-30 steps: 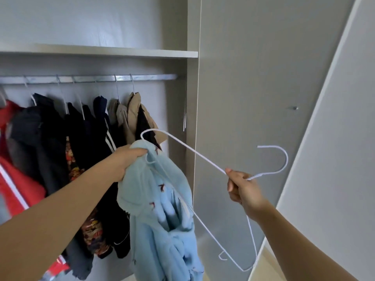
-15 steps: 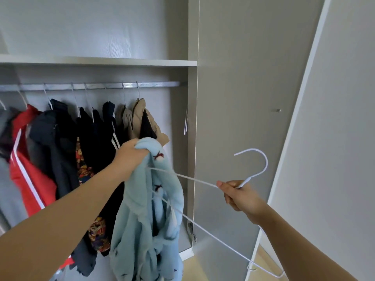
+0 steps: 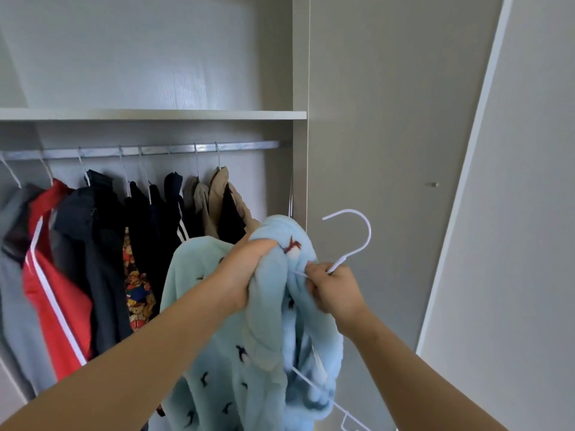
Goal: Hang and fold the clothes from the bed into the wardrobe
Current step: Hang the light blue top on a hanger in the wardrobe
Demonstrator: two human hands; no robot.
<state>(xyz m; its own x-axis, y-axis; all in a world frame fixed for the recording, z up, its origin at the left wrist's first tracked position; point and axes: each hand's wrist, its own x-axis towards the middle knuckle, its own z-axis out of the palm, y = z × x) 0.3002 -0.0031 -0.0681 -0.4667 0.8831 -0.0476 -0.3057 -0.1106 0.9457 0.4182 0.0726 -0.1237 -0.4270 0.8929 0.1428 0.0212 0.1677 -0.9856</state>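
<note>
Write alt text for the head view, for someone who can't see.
The left hand grips a light blue fleece garment while the right hand holds a white wire hanger partly inside it, before a wardrobe rail of hung clothes.

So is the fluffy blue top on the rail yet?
Not yet. Its white hanger hooks nothing, well below the rail; the right hand holds it and the left hand grips the top.

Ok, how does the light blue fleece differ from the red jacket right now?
The red jacket hangs from the rail; the light blue fleece is off it, bunched in the left hand. The fleece's white hanger is held by the right hand, hook free; the red jacket's hook is over the rail. The fleece has small dark motifs; the red jacket a white stripe. Both use thin pale hangers.
</note>
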